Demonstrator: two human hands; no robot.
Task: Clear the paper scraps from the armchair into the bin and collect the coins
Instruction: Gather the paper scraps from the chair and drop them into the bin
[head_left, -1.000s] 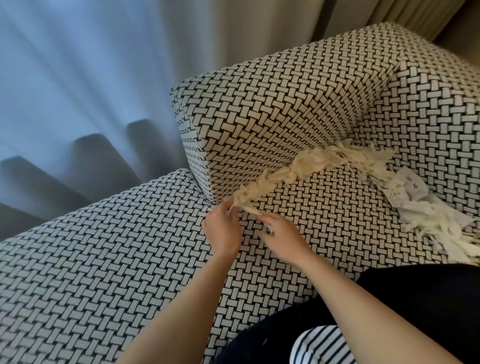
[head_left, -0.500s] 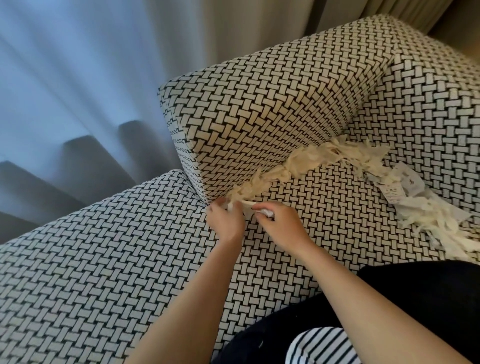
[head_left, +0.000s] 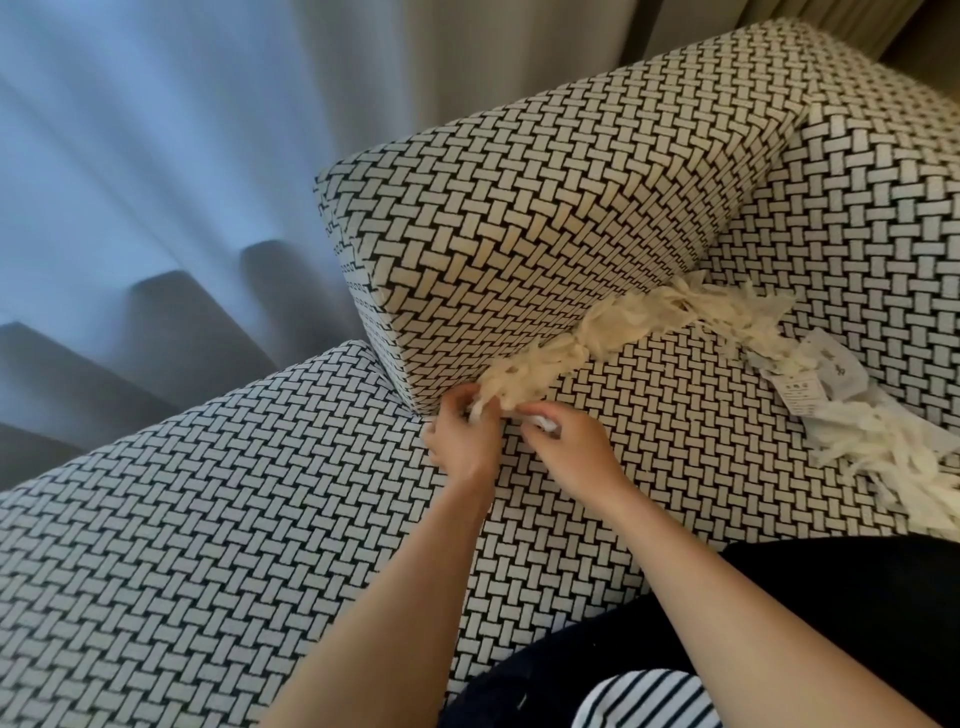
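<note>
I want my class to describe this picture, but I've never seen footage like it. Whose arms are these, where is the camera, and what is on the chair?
There is no machine here. A person wears a wide-angle camera on the head, which looks down at their own bare arms. The left hand pinches the near end of a line of cream shredded paper strips. They lie in the crease of a black-and-white basket-weave fabric armchair. Beside it, the right hand pinches a small white crumpled paper scrap. Further right on the seat lie white printed paper slips and a second heap of pale strips. Pale curtains hang behind. No coins or bin are in view.
</note>
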